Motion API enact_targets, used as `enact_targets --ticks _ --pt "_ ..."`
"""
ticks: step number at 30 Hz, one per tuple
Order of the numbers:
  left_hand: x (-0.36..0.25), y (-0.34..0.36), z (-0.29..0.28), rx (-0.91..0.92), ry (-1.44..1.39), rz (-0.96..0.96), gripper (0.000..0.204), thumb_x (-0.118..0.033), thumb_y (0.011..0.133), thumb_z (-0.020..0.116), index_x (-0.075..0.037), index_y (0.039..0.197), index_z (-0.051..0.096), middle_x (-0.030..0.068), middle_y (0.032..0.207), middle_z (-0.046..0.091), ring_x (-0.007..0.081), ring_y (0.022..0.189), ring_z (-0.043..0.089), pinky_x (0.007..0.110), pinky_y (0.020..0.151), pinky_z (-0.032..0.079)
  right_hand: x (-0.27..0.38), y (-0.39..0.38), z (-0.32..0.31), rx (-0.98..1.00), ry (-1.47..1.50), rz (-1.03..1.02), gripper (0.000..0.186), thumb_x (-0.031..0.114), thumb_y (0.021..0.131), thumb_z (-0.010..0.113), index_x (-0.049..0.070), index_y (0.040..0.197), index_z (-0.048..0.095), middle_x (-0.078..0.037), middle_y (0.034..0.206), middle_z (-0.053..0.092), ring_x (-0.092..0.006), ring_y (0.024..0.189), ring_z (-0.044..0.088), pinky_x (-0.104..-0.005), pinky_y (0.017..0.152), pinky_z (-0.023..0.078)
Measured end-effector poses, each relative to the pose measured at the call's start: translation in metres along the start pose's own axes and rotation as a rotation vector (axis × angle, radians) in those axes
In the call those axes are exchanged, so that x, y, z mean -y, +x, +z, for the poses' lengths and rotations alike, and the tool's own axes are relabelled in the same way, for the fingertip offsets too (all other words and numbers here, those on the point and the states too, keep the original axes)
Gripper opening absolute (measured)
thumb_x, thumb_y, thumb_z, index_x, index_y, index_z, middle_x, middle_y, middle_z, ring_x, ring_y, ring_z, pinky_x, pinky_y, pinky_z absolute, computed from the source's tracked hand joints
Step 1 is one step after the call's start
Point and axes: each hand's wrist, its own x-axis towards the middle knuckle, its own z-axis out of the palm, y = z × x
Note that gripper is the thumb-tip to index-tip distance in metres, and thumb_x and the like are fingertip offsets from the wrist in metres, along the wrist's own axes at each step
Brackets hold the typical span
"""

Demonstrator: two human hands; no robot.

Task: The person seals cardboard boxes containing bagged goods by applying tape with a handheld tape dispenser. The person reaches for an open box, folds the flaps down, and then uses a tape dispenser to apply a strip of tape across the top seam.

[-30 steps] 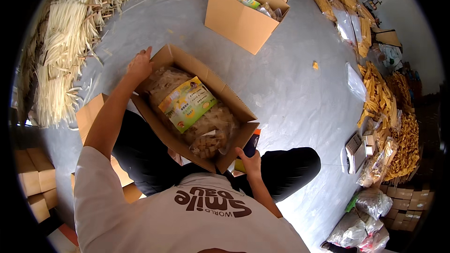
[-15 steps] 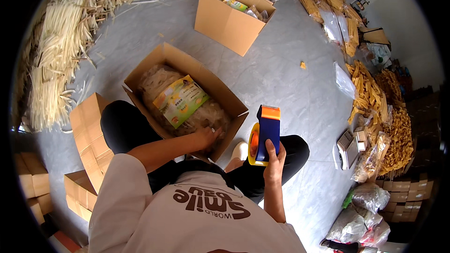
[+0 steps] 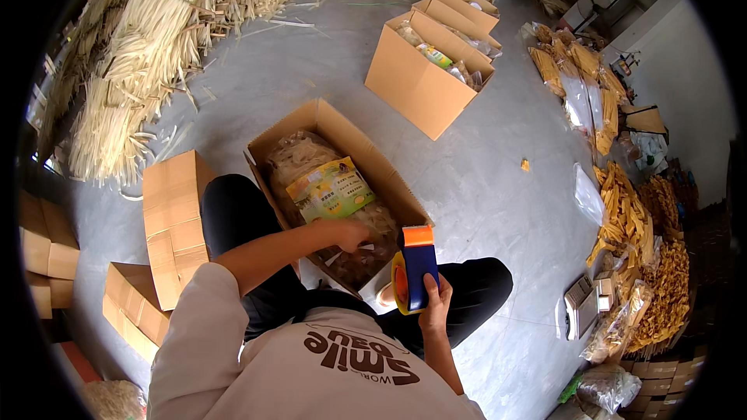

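An open cardboard box (image 3: pixel 387 173) stands between my legs, tilted away to the left. In it lies a clear plastic bag of pale, translucent contents (image 3: pixel 302 154) with a green and yellow printed label (image 3: pixel 333 190). My left hand (image 3: pixel 347 233) reaches in over the near end of the bag and touches it; its fingers are bent down and their tips are hidden. A small white piece shows beside them. My right hand (image 3: pixel 437 302) is wrapped round a blue tape dispenser (image 3: pixel 421 271) with an orange top and a yellow-edged roll, held upright by the box's near right corner.
More open boxes (image 3: pixel 426 85) with bagged goods stand in a row ahead. Cardboard boxes (image 3: pixel 175 225) are at my left. Pale strips (image 3: pixel 148 54) are heaped at far left. Yellow-brown bundles (image 3: pixel 618 210), a telephone-like grey device (image 3: pixel 580 303) and plastic bags (image 3: pixel 607 389) lie right.
The view has shifted, showing more of the far row of boxes. My right hand has brought the tape dispenser left, closer to the box. My left hand stays over the bag's near end.
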Motion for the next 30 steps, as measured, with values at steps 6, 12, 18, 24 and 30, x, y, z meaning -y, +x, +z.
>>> enact_targets --ticks 6,12,18,24,30 --pt "0.098 -0.058 -0.086 -0.826 0.579 -0.574 0.055 -0.016 0.079 0.063 -0.003 0.127 0.041 0.0201 0.118 0.049 0.0347 0.112 0.047 0.042 0.092 0.039 -0.023 0.052 0.050 0.100 -0.030 0.148 0.031 0.025 0.086 0.060 -0.005 0.092 0.058 -0.009 0.069 0.061 -0.0129 0.052 0.057 -0.0259 0.047 0.047" --pt "0.144 -0.081 -0.122 -0.189 -0.216 -1.011 0.069 -0.032 0.082 0.055 -0.008 0.139 0.023 0.0220 0.131 0.041 0.0314 0.119 0.042 0.040 0.097 0.036 -0.022 0.071 0.073 0.146 0.055 0.176 0.031 0.026 0.087 0.059 -0.005 0.088 0.058 -0.010 0.067 0.061 -0.0160 0.050 0.058 -0.0261 0.046 0.047" --pt "0.104 -0.022 -0.041 -0.254 -0.287 -1.050 0.086 -0.055 0.086 0.040 -0.018 0.140 -0.016 0.0219 0.140 -0.027 0.0452 0.127 -0.024 0.063 0.100 0.002 -0.038 0.078 0.088 0.177 -0.024 0.186 0.030 0.024 0.088 0.057 -0.006 0.092 0.059 -0.009 0.069 0.062 -0.0141 0.051 0.058 -0.0246 0.046 0.047" --pt "0.116 -0.023 -0.035 -0.210 -0.258 -1.008 0.094 -0.061 0.082 0.043 -0.015 0.141 -0.013 0.0227 0.139 -0.031 0.0457 0.125 -0.029 0.064 0.100 0.001 -0.042 0.081 0.089 0.218 -0.057 0.174 0.028 0.021 0.088 0.057 -0.006 0.094 0.060 -0.007 0.070 0.062 -0.0120 0.052 0.058 -0.0233 0.046 0.046" --pt "0.130 -0.116 -0.087 0.428 -0.041 -0.360 0.106 -0.067 0.068 0.058 -0.011 0.142 0.006 0.0257 0.144 -0.002 0.0389 0.133 0.013 0.044 0.103 0.025 -0.059 0.077 0.081 0.185 -0.072 0.131 0.026 0.021 0.088 0.058 -0.005 0.091 0.060 -0.007 0.070 0.062 -0.0113 0.051 0.057 -0.0235 0.046 0.046"
